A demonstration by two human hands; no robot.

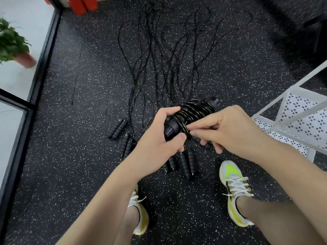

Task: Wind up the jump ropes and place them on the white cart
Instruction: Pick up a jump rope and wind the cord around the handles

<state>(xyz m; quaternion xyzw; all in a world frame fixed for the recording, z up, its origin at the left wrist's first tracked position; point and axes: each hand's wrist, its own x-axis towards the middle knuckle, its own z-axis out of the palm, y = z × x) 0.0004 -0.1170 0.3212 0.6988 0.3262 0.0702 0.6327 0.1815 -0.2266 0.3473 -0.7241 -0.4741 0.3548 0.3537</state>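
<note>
My left hand (160, 135) grips the black handles of a jump rope (192, 112) whose cord is coiled in many turns round them. My right hand (224, 128) pinches the cord at the near end of the coil. Both hands are held above the floor. Below them lie several more jump ropes (159, 59), their foam handles (117, 129) in pairs near my feet and their thin black cords trailing away across the floor. The white cart (297, 119), with a perforated shelf, stands at the right edge, close to my right hand.
The floor is black speckled rubber (79, 156). My two feet in white and yellow shoes (233, 193) stand at the bottom. A potted plant (14, 45) sits behind glass at the left. Red objects (81, 4) stand at the top left.
</note>
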